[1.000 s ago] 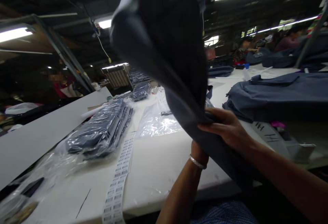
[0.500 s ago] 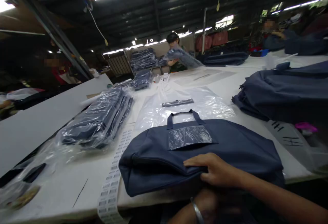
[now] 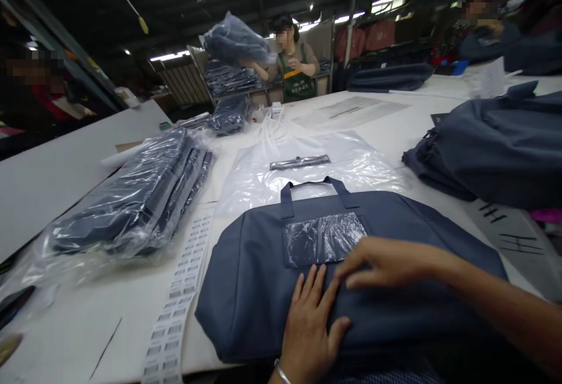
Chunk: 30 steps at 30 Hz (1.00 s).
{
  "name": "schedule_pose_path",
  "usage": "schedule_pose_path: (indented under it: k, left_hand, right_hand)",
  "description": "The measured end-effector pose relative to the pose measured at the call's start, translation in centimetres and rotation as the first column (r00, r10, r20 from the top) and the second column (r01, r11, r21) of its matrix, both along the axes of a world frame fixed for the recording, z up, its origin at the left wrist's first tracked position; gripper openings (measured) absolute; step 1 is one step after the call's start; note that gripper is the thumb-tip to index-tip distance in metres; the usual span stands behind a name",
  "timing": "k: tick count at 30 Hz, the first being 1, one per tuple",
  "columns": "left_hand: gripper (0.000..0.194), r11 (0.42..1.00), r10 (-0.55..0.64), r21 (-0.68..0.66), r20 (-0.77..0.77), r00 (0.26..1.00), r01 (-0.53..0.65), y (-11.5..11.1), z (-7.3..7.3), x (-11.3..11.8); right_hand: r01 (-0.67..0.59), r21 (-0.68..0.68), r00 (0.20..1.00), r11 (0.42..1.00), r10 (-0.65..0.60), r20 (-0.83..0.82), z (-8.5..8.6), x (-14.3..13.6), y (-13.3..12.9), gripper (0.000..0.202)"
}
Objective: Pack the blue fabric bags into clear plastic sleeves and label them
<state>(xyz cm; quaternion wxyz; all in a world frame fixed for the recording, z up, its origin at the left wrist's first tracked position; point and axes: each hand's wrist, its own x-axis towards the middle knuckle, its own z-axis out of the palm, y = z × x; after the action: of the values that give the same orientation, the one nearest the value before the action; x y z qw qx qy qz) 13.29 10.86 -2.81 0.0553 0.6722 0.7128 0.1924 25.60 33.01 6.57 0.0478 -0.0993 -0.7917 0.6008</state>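
Note:
A dark blue fabric bag point(image 3: 259, 273) lies at the table's front edge, its strap handle point(image 3: 287, 201) up at the far side. On its upper face sits a clear plastic pocket point(image 3: 322, 237). My left hand point(image 3: 309, 319), with a silver bracelet at the wrist, rests flat on the bag below the pocket, fingers spread. My right hand point(image 3: 386, 262) is over the bag by the pocket's lower right corner. Its fingers are bent, the thumb apart from them, and nothing shows in its grasp. The two hands nearly meet at the fingertips.
Behind the bag lies a clear plastic bag point(image 3: 246, 179). Plastic-wrapped blue bags point(image 3: 132, 196) are stacked left, beside a strip of barcode labels point(image 3: 175, 308). More blue bags point(image 3: 496, 144) are piled right. Across the table a person point(image 3: 298, 65) holds up a wrapped bag point(image 3: 237, 41).
The bag's near side, lifted and folded before, now lies flatter. My left hand has come from below the edge onto the bag. My right hand has moved up toward the pocket.

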Motion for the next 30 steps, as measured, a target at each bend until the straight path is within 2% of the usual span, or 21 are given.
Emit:
schedule_pose_path:
  k: [1,2,4,5,6,7,8,10,11,12,13,15,16,18,21,22,24,26,28,30]
  left_hand:
    - [0.062,1.000,0.000,-0.004,0.006,1.000,0.000,-0.1,-0.1,0.1]
    - [0.061,1.000,0.005,-0.004,0.012,1.000,-0.005,-0.1,0.0,0.2]
    - [0.058,1.000,0.022,0.004,0.021,1.000,-0.022,-0.1,0.4,0.3]
    - [0.056,0.999,0.032,0.014,0.023,0.999,-0.032,-0.1,0.4,0.4]
    - [0.055,0.999,0.042,0.027,0.023,0.999,-0.043,0.0,0.5,0.4]
    - [0.054,0.998,0.051,0.042,0.022,0.998,-0.052,0.0,0.4,0.4]
    - [0.053,0.997,0.056,0.057,0.020,0.998,-0.057,0.0,0.3,0.4]
    - [0.053,0.997,0.043,0.064,0.008,0.999,-0.043,0.1,0.2,0.4]
    - [0.053,0.998,0.036,0.057,0.001,0.999,-0.036,0.1,0.2,0.4]
    - [0.053,0.998,0.032,0.047,-0.005,0.999,-0.031,0.1,0.2,0.4]
    - [0.053,0.999,0.027,0.036,-0.010,1.000,-0.027,0.2,0.3,0.4]
    - [0.053,0.999,0.035,0.032,-0.009,0.999,-0.035,0.2,0.4,0.4]
    - [0.052,0.998,0.043,0.040,-0.003,0.999,-0.043,0.2,0.4,0.4]
    - [0.051,0.997,0.045,0.058,0.010,0.999,-0.046,0.1,0.2,0.5]
    - [0.051,0.997,0.034,0.064,0.014,0.999,-0.035,0.0,0.5,0.6]
    - [0.049,0.998,0.031,0.054,0.020,0.999,-0.033,0.1,1.1,0.5]
    - [0.039,0.999,0.028,0.026,0.055,0.998,-0.029,0.7,3.1,0.3]
    - [0.034,0.999,0.015,0.039,0.085,0.996,-0.018,2.2,5.5,-0.2]
    - [0.037,0.994,-0.015,0.113,0.072,0.997,0.007,4.4,7.4,-1.2]
    - [0.041,0.986,-0.033,0.165,0.021,0.999,0.029,6.6,7.5,-2.5]
  right_hand:
    - [0.068,0.111,0.998,0.992,-0.069,0.006,0.1,-1.3,2.5,0.027]
    - [0.209,0.214,0.978,0.954,-0.206,-0.038,-0.2,-2.8,5.1,0.029]
    - [0.489,0.346,0.868,0.801,-0.485,-0.103,-1.4,-5.7,9.5,0.042]
    - [0.566,0.372,0.812,0.736,-0.577,-0.094,-2.1,-6.9,11.1,0.049]
    - [0.612,0.362,0.770,0.703,-0.634,-0.070,-2.7,-7.8,12.2,0.056]
    - [0.644,0.308,0.745,0.701,-0.665,-0.044,-3.0,-8.4,12.7,0.063]
    - [0.666,0.209,0.737,0.716,-0.675,-0.036,-3.2,-8.6,12.7,0.070]
    - [0.678,-0.048,0.724,0.733,-0.678,-0.123,-3.0,-7.9,11.3,0.078]
    - [0.652,-0.145,0.718,0.744,-0.668,-0.197,-2.7,-7.0,10.2,0.079]
    - [0.614,-0.175,0.723,0.770,-0.637,-0.266,-2.5,-6.0,8.8,0.079]
    - [0.573,-0.135,0.753,0.808,-0.584,-0.304,-2.4,-4.9,7.3,0.080]
    - [0.458,0.079,0.864,0.886,-0.422,-0.277,-2.8,-2.8,4.2,0.084]
    - [0.388,0.206,0.911,0.899,-0.338,-0.237,-3.3,-2.0,2.9,0.086]
    - [0.267,0.416,0.960,0.869,-0.202,-0.194,-4.6,-0.9,0.7,0.081]
    - [0.137,0.606,0.982,0.783,-0.027,-0.187,-6.0,-0.7,-0.8,0.044]
    - [0.101,0.650,0.984,0.753,0.023,-0.179,-6.1,-0.8,-0.9,0.033]
    - [0.057,0.717,0.981,0.695,0.093,-0.169,-5.9,-1.1,-1.0,0.024]
    - [0.078,0.754,0.972,0.652,0.119,-0.203,-5.7,-1.3,-1.1,0.023]
    - [0.138,0.759,0.952,0.636,0.128,-0.280,-5.9,-1.2,-1.3,0.023]
    - [0.169,0.760,0.931,0.627,0.151,-0.332,-6.6,-1.0,-1.5,0.024]
